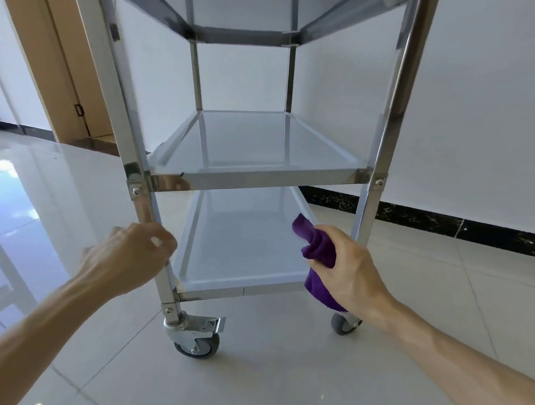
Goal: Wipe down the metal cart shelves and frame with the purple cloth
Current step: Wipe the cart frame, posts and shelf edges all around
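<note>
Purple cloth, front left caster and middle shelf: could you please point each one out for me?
purple cloth (318,247), head view, on the bunched part above the fingers.
front left caster (199,343), head view, on the grey wheel.
middle shelf (257,142), head view, on its bare flat surface.

Left hand (131,256) grips cart post (147,207); right hand (347,266) holds purple cloth (318,252).
</note>
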Motion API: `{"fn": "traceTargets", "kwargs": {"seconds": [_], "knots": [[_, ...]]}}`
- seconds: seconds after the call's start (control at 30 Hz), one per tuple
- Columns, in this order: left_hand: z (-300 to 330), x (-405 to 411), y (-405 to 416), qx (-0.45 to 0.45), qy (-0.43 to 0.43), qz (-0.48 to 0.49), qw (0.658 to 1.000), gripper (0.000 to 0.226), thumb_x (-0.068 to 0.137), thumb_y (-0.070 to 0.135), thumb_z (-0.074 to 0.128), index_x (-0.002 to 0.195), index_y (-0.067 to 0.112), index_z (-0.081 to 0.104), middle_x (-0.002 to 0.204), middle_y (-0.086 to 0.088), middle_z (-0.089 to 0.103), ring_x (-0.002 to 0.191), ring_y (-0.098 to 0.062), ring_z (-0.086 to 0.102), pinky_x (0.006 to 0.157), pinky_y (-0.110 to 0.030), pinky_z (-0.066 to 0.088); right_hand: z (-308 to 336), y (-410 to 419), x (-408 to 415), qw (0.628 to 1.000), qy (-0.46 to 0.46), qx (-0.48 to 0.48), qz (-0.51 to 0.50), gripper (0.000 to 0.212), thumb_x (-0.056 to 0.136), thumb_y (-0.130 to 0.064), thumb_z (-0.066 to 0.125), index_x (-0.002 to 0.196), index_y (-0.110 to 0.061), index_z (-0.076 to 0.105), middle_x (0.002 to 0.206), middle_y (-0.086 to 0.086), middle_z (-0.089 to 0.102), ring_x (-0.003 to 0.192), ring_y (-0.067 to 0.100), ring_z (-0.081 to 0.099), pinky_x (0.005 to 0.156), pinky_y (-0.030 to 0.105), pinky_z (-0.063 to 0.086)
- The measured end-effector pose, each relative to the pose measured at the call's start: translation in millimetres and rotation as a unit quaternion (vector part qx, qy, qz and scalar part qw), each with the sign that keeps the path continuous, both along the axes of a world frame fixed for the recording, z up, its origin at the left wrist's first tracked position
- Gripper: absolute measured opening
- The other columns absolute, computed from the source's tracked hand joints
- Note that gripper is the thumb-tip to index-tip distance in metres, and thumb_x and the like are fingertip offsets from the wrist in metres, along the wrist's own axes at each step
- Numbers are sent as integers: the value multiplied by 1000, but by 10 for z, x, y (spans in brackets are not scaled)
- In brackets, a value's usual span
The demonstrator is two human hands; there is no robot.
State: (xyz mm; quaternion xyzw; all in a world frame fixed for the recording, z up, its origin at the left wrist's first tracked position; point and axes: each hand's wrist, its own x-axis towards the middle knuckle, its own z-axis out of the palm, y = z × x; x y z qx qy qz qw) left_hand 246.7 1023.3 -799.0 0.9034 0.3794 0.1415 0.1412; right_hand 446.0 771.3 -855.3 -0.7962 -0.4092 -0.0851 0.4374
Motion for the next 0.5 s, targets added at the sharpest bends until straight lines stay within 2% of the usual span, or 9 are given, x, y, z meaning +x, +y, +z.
{"fn": "traceTargets", "kwargs": {"seconds": [0.07, 0.17, 0.27, 0.33, 0.4, 0.5], "knots": [[175, 115, -172, -23, -62, -68, 996, 18, 97, 42, 56, 88, 36, 71, 74, 21, 71, 67, -8, 69, 68, -36, 60, 118, -156, 7, 1000, -14, 22, -10, 40, 84, -9, 75, 118, -25, 61, 100, -26, 59, 96, -10, 56, 79, 2, 40], [487, 420, -533, -133, -179, -166, 960, 14, 95, 30, 62, 88, 33, 73, 76, 18, 74, 65, -6, 70, 58, -26, 57, 256, -398, 60, 999, -23, 31, -26, 42, 83, -9, 77, 117, -27, 61, 100, -24, 61, 96, -12, 56, 78, 1, 39], [815, 812, -904, -199, -249, -228, 920, 14, 96, 25, 60, 93, 29, 73, 84, 13, 76, 74, -8, 72, 70, -31, 61, 333, -631, 146, 997, -22, 48, -55, 42, 84, -11, 76, 119, -29, 61, 100, -23, 62, 98, -14, 55, 79, -1, 39], [993, 1096, -1113, -210, -288, -254, 899, 12, 97, 25, 60, 98, 27, 72, 89, 10, 75, 77, -10, 72, 77, -34, 61, 370, -774, 192, 995, -6, 66, -72, 40, 86, -15, 76, 114, -38, 60, 98, -27, 63, 98, -17, 55, 79, -1, 40], [1139, 1388, -1299, -205, -303, -269, 891, 14, 96, 28, 60, 106, 26, 70, 97, 10, 72, 84, -12, 72, 84, -37, 60, 394, -897, 222, 993, 3, 80, -83, 45, 86, -15, 76, 106, -50, 55, 94, -31, 65, 97, -17, 56, 78, -1, 40], [1303, 1822, -1535, -187, -297, -278, 894, 32, 97, 37, 57, 127, 25, 58, 117, 8, 64, 103, -17, 63, 90, -36, 53, 391, -1039, 260, 991, 3, 86, -102, 51, 85, -12, 76, 103, -54, 53, 98, -38, 64, 99, -17, 57, 78, -2, 39]]}}
